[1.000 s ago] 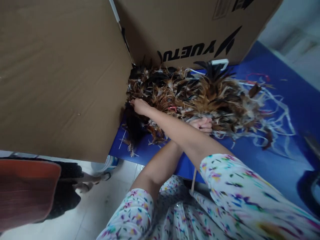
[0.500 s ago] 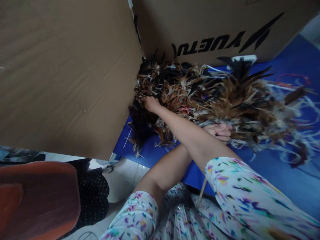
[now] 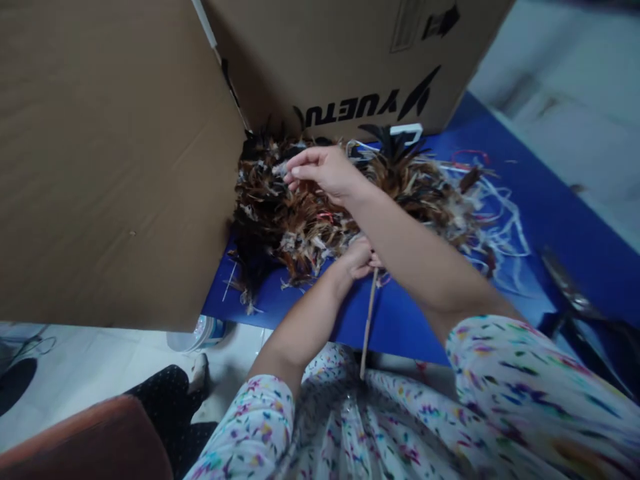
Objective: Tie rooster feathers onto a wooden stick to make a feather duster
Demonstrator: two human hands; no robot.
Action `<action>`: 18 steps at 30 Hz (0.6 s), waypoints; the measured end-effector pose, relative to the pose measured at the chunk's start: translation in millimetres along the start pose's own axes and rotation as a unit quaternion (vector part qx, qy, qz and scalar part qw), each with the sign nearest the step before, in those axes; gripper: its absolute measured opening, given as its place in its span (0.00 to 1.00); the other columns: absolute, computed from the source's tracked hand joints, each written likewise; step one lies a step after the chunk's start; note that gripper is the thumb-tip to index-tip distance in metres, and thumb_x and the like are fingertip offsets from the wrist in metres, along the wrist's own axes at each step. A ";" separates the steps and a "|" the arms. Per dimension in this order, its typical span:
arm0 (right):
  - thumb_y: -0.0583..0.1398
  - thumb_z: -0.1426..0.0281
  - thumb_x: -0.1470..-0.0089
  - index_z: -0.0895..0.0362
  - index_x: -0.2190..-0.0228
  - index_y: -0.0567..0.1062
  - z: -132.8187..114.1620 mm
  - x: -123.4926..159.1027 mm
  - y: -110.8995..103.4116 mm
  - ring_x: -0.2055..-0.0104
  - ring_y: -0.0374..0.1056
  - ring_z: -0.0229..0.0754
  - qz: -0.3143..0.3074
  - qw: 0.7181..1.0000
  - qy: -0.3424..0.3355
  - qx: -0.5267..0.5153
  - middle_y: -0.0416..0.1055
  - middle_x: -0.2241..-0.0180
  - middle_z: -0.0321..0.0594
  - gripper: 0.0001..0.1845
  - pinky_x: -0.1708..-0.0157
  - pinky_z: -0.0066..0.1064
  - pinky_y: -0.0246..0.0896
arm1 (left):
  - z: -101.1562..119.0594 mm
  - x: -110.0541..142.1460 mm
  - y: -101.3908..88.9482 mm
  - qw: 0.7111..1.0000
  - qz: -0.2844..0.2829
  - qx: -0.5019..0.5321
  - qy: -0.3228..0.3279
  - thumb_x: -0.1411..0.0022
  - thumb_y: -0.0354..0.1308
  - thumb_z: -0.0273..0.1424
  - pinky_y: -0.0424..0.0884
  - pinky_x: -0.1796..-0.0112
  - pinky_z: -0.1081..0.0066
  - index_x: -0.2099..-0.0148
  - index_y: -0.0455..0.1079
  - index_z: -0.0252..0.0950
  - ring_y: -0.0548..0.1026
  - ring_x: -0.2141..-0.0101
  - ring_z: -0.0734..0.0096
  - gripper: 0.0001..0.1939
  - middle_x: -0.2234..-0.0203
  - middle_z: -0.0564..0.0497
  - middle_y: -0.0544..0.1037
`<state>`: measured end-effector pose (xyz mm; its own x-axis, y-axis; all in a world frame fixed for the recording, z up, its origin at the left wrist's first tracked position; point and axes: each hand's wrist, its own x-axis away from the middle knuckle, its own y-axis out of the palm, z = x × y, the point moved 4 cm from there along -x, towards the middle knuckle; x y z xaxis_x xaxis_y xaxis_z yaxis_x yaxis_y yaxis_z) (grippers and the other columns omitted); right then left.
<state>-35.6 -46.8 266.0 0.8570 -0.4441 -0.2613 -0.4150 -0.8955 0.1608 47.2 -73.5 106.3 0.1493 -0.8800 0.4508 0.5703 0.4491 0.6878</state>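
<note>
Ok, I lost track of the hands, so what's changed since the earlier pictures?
The right hand has left the left end of the feather pile, moving rightward and farther out, above it; whether it pinches the pale tuft is unclear. More of the stick below the left hand shows. The left hand stays closed; the pile stays on the blue table.

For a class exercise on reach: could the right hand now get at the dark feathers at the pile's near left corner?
Probably yes: the right hand is over the feather pile, and nothing visible blocks its way to the dark feathers. The left hand, gripping the thin stick, lies aside.
</note>
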 end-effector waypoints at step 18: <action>0.67 0.65 0.51 0.58 0.71 0.79 -50.7 173.8 -157.6 0.72 0.74 0.36 0.134 0.962 0.057 0.230 0.77 0.74 0.37 0.08 0.69 0.29 0.71 | 17.8 21.0 12.6 0.991 -0.132 0.022 -0.028 0.30 0.48 0.29 0.47 0.87 0.85 0.67 0.63 0.32 0.51 0.87 0.86 0.11 0.81 0.60 0.52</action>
<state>194.3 18.6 243.5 0.7180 -0.6779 -0.1580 -0.6940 -0.6794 -0.2383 43.1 -83.6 134.6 -0.0459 -0.9580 0.2829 0.5475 0.2128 0.8093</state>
